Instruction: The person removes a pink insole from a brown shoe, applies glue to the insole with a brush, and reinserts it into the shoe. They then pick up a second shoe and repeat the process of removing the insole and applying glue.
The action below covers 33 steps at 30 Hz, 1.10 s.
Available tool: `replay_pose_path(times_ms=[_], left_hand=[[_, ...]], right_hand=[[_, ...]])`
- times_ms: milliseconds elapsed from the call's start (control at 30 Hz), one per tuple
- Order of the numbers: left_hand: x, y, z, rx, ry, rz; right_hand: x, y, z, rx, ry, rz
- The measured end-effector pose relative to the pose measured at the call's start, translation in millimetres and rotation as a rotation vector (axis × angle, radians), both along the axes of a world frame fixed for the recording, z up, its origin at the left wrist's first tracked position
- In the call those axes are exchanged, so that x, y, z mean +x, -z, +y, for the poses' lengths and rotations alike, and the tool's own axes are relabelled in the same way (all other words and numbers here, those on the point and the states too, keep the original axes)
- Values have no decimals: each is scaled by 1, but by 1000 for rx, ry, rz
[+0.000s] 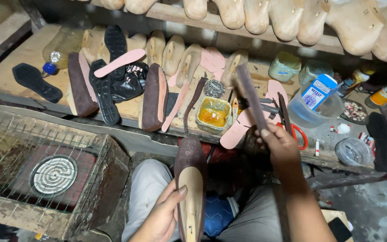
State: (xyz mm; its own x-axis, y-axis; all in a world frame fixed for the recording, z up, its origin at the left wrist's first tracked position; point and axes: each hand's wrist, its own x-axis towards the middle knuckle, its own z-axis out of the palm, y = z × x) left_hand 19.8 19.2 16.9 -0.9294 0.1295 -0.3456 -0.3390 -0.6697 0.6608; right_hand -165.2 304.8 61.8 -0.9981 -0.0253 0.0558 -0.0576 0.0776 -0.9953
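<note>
Shoe upper (191, 179), dark brown and stretched over a pale wooden last, stands sole-up over the person's lap, near and centre. The left hand (162, 217) grips its side, fingers curled behind and thumb pressed on the bare last bottom. The right hand (279, 145) pinches one long dark strip (251, 96) between thumb and fingers, raised above the bench (126, 112). Judging by this, the bottom is being prepared, and the strip would need lining up with the last's edge. Counted: one glue tub (214, 114), one red-handled pair of scissors (297, 134), about nine lasts on the far shelf (229, 22).
</note>
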Motion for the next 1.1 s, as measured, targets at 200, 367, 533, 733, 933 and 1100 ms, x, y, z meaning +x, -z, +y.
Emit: replay_pose_path(times_ms=[200,367,533,733,933,1100], left_hand=[[-8,-19,2,-90,71,0],[-14,-24,0,-83,60,80],[-22,-23,-4,-55,20,68],[-8,-19,2,4,34,-110],[3,-12,9,-19,89,-99],[8,-13,10,72,100,-3]], right_hand=[[70,-32,-35,10,-445,-316],[76,-44,-48,93,-653,-367],[69,-42,-50,79,-788,-367],[79,-26,-45,239,-792,-254],[99,-14,-36,417,-745,-176],[109,-14,-28,71,-555,-236]])
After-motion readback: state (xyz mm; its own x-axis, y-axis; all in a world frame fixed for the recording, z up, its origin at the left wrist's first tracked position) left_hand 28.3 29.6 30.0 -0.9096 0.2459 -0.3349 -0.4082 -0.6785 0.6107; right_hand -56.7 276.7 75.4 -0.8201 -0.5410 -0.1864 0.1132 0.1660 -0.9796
